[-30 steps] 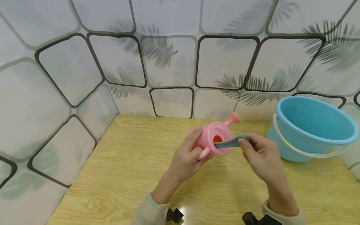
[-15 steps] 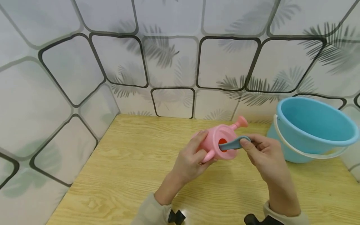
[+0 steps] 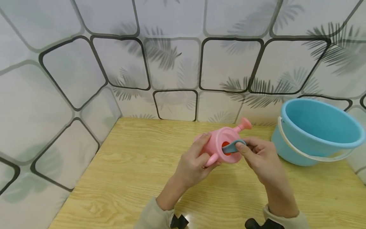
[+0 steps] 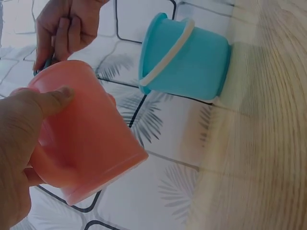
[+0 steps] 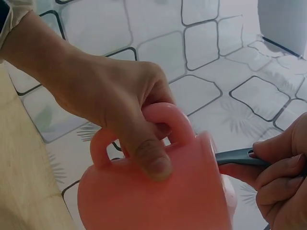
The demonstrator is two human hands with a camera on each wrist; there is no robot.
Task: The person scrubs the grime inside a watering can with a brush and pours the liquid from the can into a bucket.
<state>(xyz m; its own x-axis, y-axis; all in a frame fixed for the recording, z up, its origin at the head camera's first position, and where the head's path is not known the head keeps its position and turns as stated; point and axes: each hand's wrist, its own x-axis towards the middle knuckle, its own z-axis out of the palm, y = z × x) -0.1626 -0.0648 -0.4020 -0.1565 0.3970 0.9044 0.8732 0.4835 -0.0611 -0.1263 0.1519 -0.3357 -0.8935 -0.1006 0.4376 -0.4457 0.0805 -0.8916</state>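
Note:
A pink toy watering can (image 3: 211,147) is held tilted above the table, its round opening turned toward my right side. My left hand (image 3: 190,165) grips it by the handle, thumb lying along the can's wall in the right wrist view. My right hand (image 3: 263,160) pinches the looped end of a blue-grey handle (image 3: 232,147) between thumb and fingers. The handle's other end goes into the can's opening, so what it leads to is hidden. Something red (image 3: 226,144) shows inside the opening. The can's sprinkler spout (image 3: 244,123) points up to the right.
A light blue bucket (image 3: 301,148) with a white carrying handle stands on the right of the wood-grain table (image 3: 123,171). Behind and at the left rises a patterned wall covering (image 3: 174,63) of leaves and rounded outlines.
The watering can has shifted slightly right and down in my left hand. My right hand has moved left toward it, and less of the blue-grey handle shows outside the opening.

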